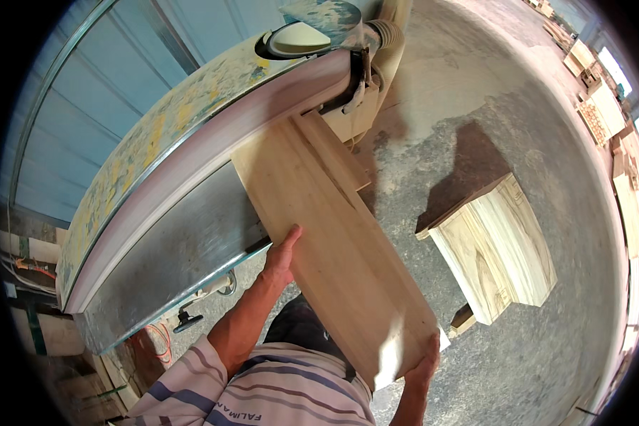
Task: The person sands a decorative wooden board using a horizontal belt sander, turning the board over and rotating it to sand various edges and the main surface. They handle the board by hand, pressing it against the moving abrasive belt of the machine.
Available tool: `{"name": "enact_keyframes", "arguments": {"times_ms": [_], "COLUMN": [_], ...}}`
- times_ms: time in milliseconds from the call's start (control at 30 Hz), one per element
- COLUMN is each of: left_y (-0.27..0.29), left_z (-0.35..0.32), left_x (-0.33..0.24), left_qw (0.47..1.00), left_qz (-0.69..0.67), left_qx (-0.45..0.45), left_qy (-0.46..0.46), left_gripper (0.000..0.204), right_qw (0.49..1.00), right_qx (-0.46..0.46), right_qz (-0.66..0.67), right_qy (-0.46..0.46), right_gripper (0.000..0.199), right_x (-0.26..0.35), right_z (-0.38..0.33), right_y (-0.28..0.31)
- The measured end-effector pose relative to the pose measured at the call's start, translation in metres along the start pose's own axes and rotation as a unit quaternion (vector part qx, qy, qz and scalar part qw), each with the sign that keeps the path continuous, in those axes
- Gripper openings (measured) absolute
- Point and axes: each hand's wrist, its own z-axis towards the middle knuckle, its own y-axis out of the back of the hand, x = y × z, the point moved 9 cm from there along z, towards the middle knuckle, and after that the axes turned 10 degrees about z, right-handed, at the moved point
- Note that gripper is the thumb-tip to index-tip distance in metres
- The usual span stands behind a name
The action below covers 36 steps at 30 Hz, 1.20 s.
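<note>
I hold a long pale wooden board (334, 241) with both hands. Its far end rests on the metal table (184, 248) of a belt sander, against the pinkish sanding belt (213, 153). My left hand (282, 255) grips the board's left edge near its middle. My right hand (424, 366) holds the near corner of the board. A second, narrower strip of wood (337, 149) shows under the board's far end.
The sander's speckled yellow-blue hood (177, 106) curves across the upper left, with a dust hose (387, 35) at its end. A pale wooden box stool (497, 248) stands on the concrete floor to the right. Stacked wood pieces (618, 142) line the far right.
</note>
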Motion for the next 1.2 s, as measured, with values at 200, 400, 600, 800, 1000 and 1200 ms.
{"name": "enact_keyframes", "arguments": {"times_ms": [200,400,600,800,1000,1200], "left_y": [-0.026,-0.024,-0.018,0.000,-0.041,-0.102], "left_z": [0.006,0.001,0.014,0.017,-0.039,-0.072], "left_x": [-0.001,0.003,0.011,-0.006,-0.016,-0.048], "left_qw": [0.999,0.987,0.986,0.991,0.971,0.980], "left_qz": [0.021,0.013,0.091,0.115,0.208,0.134], "left_qx": [0.045,0.159,0.138,0.056,0.103,0.116], "left_qy": [0.005,0.034,0.033,0.048,-0.062,-0.088], "left_gripper": [0.058,0.067,0.073,0.063,0.073,0.078], "right_qw": [0.997,0.989,0.987,0.991,0.976,0.950], "right_qx": [-0.050,-0.134,-0.128,-0.125,-0.162,-0.136], "right_qz": [0.054,-0.047,-0.086,-0.044,-0.004,0.099], "right_qy": [-0.008,-0.044,-0.044,-0.002,0.146,0.264], "right_gripper": [0.047,0.037,0.051,0.049,0.045,0.043], "right_x": [-0.011,-0.023,0.010,0.005,0.012,0.038], "right_z": [0.006,0.018,-0.009,-0.011,-0.007,-0.004], "right_y": [0.025,0.052,0.036,0.023,0.061,0.076]}}
